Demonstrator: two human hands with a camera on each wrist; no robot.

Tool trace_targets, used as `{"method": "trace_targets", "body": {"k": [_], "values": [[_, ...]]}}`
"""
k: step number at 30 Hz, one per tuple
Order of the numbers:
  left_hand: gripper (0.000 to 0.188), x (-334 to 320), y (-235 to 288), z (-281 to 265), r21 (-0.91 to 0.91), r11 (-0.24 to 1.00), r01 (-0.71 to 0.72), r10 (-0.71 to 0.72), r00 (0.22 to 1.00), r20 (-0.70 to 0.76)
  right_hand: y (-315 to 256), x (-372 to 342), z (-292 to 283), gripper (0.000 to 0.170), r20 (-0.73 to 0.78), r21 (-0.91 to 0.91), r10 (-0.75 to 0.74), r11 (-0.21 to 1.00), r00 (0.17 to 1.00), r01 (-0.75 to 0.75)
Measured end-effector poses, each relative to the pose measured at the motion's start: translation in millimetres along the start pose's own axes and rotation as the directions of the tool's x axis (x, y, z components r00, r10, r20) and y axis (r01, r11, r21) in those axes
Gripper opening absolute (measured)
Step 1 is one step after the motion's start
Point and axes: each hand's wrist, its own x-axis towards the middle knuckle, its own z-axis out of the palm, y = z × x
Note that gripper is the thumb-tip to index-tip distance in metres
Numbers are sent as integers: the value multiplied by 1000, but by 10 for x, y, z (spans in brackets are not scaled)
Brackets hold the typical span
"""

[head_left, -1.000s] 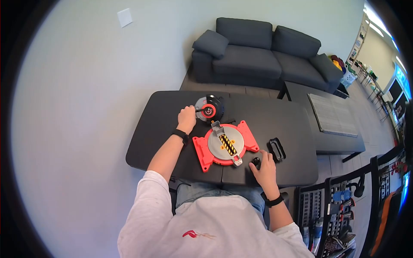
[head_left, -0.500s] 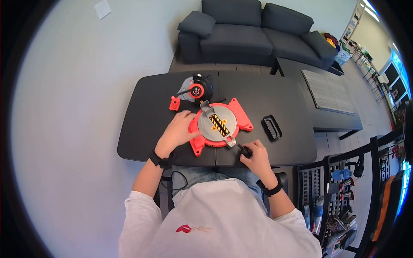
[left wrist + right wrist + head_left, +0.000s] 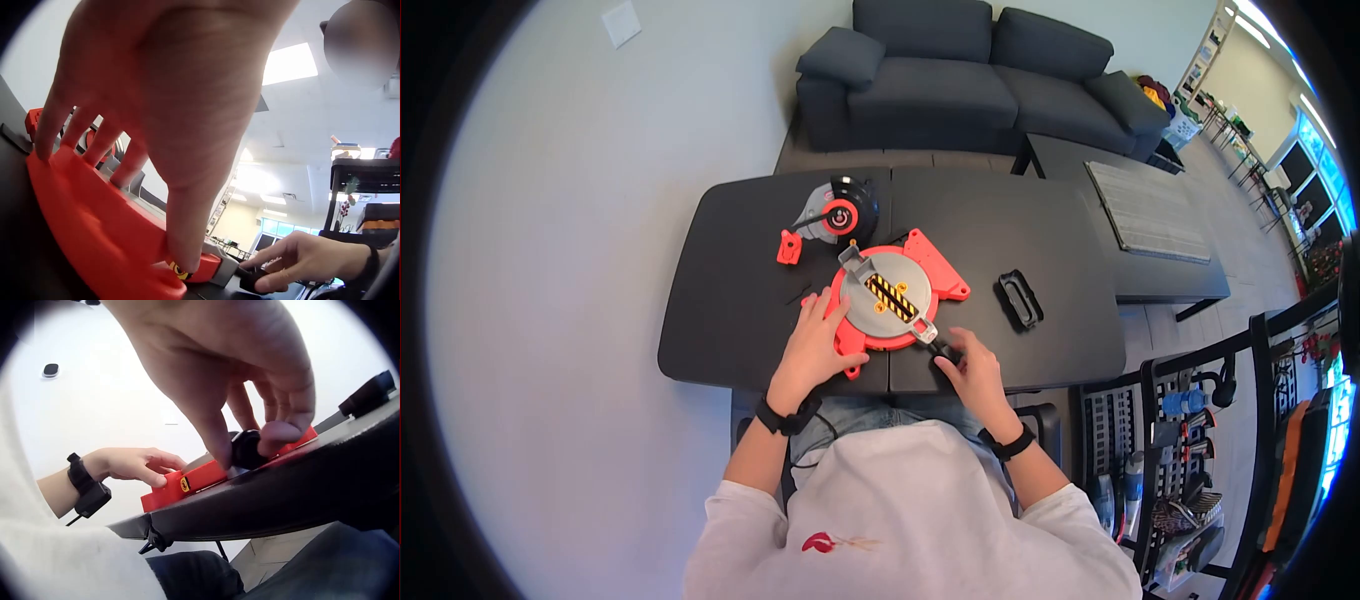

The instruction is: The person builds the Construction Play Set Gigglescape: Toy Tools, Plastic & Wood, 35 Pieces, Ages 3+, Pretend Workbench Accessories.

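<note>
A red toy saw base (image 3: 934, 268) with a grey round turntable (image 3: 878, 318) and a striped slot lies on the black table. My left hand (image 3: 808, 346) rests on the base's left side, its fingers spread over the red edge and thumb near the front. Between thumb and fingers my right hand (image 3: 975, 374) pinches a black knob (image 3: 247, 450), held against the turntable's front tab (image 3: 924, 331); whether it is fastened there I cannot tell. Behind the base stands the grey and black saw head (image 3: 850, 212), a red clamp-like piece (image 3: 789, 247) beside it.
A black oval frame piece (image 3: 1021, 300) lies on the table (image 3: 1060, 240) to the right. Small thin dark pieces lie left of the base. A grey sofa (image 3: 940, 92), a second table with a mat (image 3: 1148, 212) and a black shelf rack (image 3: 1112, 440) stand around.
My left hand has left the saw head's handle and come down onto the base. My right hand has picked up the black knob and brought it left to the turntable's front tab.
</note>
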Motion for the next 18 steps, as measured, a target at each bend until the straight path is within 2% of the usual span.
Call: {"method": "trace_targets", "body": {"k": [3,4,6,9,13,16,18], "values": [[104,-49,-30,26,-17,1000,-6,6,1000,-5,234,-77,96,32,-13,126,71,990,997,-69],[104,-57,-32,27,-14,1000,1,-1,1000,-9,273,-83,157,29,-105,81,-50,995,993,59],[103,-57,-10,32,-15,1000,2,-2,1000,-13,-46,-110,2,32,-44,50,-38,998,998,40],[104,-92,-18,51,-4,1000,-2,2,1000,-19,106,-152,52,38,-1,61,-49,997,999,49],[105,-101,5,43,10,1000,-2,2,1000,-22,187,-145,160,41,-135,84,-152,983,979,164],[105,-104,-8,49,23,1000,-6,7,1000,-26,-104,-219,24,40,-90,86,-45,995,995,53],[105,-103,-14,65,22,1000,-14,15,999,-32,26,-208,49,41,-67,89,-54,994,996,60]]}}
